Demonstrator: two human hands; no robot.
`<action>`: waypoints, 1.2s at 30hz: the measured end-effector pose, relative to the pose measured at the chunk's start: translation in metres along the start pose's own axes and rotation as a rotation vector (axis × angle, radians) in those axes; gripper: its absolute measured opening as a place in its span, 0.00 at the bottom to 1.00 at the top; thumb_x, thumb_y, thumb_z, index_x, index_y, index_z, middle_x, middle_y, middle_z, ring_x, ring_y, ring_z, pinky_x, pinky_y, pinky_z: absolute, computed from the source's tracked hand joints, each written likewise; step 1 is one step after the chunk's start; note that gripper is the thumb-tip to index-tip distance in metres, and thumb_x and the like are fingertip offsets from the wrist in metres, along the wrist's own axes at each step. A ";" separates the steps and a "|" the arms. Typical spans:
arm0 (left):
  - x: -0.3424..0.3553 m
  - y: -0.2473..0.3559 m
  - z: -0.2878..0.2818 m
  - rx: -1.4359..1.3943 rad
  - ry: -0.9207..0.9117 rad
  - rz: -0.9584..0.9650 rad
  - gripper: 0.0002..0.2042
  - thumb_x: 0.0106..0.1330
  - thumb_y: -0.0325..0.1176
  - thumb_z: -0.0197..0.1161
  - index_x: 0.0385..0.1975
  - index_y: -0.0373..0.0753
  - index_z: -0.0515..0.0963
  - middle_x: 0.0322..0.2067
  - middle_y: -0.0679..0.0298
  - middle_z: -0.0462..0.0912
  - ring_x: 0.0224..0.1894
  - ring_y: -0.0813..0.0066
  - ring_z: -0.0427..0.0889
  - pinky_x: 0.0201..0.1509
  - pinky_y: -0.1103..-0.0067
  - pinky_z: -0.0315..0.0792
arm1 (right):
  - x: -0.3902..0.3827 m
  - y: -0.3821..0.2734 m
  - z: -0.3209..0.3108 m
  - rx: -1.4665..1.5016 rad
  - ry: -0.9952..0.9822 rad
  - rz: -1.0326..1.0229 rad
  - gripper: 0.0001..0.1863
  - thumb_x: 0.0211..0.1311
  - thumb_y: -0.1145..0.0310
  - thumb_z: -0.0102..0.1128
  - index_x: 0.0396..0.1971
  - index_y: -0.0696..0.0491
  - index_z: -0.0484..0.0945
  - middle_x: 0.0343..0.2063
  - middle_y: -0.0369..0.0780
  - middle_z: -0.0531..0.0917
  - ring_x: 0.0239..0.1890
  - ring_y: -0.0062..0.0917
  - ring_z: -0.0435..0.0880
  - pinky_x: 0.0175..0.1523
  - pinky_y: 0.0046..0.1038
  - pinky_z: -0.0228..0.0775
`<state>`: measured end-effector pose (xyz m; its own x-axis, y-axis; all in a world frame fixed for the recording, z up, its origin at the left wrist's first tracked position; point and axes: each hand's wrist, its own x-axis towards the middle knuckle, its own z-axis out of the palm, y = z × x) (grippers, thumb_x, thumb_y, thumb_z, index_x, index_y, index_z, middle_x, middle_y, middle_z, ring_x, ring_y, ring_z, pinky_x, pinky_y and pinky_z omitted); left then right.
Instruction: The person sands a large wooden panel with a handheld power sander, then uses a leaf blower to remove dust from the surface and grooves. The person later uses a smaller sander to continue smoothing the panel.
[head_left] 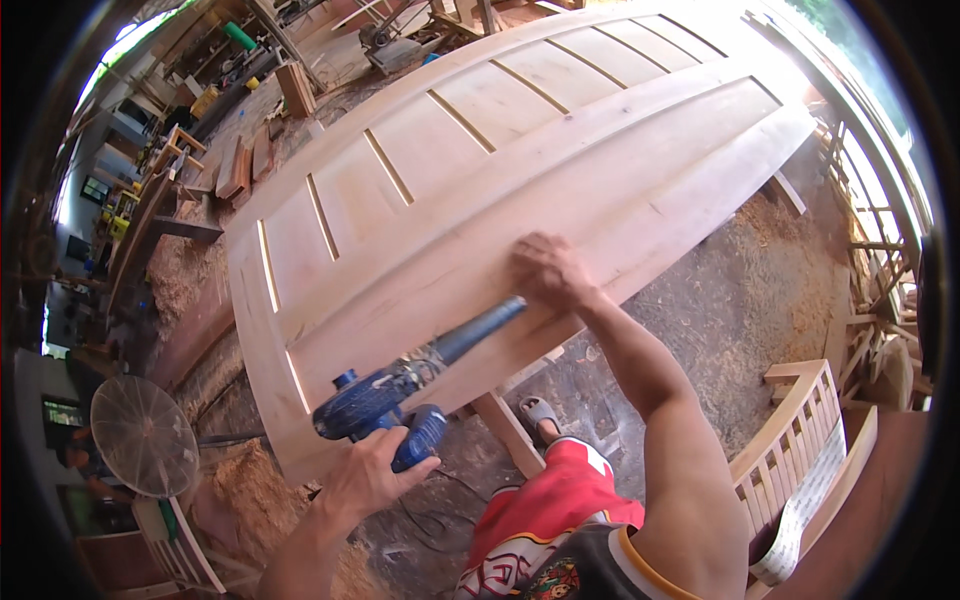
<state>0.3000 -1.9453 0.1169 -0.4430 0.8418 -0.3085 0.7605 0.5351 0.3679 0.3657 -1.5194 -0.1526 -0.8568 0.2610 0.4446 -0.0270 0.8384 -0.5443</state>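
Note:
My left hand (372, 476) is wrapped round the handle of a blue electric air blower (372, 405). Its long tapered nozzle (480, 330) points to the right, over a large pale wooden panel (400, 290), toward my right hand. My right hand (548, 270) is on or just above the panel's smooth face, near its closer edge. Motion smears its fingers, so their shape is unclear. Several narrow slots (388, 166) run across the far half of the panel, and a long raised frame edge divides it.
Wooden supports (508, 435) stand under the panel. A round fan (144, 436) is at the left, near heaped sawdust (250, 500). A slatted wooden piece (790, 470) sits at the lower right. Stacked boards (236, 168) and machines (390, 40) lie beyond. A dark cord (430, 525) crosses the floor.

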 end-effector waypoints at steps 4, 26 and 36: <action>-0.007 0.034 0.011 0.103 0.045 -0.184 0.26 0.68 0.58 0.68 0.41 0.35 0.81 0.33 0.46 0.87 0.36 0.44 0.88 0.40 0.58 0.82 | -0.004 -0.018 0.007 -0.704 0.074 0.390 0.20 0.64 0.60 0.60 0.53 0.52 0.82 0.61 0.47 0.77 0.64 0.41 0.75 0.69 0.42 0.66; 0.196 0.192 -0.004 -0.051 0.205 -0.432 0.26 0.68 0.52 0.68 0.45 0.29 0.83 0.35 0.40 0.87 0.43 0.41 0.88 0.48 0.58 0.80 | 0.069 0.170 -0.140 -0.481 -0.168 0.509 0.35 0.72 0.48 0.53 0.73 0.48 0.65 0.72 0.53 0.65 0.76 0.49 0.58 0.74 0.57 0.56; 0.286 0.269 -0.039 -0.228 -0.154 -0.259 0.27 0.65 0.53 0.72 0.45 0.30 0.83 0.36 0.44 0.87 0.43 0.44 0.89 0.47 0.63 0.81 | -0.030 0.310 -0.273 -0.101 -0.383 0.115 0.19 0.65 0.63 0.59 0.54 0.49 0.80 0.54 0.44 0.79 0.62 0.41 0.75 0.66 0.39 0.71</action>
<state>0.3593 -1.5578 0.1616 -0.5172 0.6650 -0.5388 0.4993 0.7457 0.4411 0.5241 -1.1365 -0.1404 -0.9815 0.1748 0.0782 0.1141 0.8620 -0.4940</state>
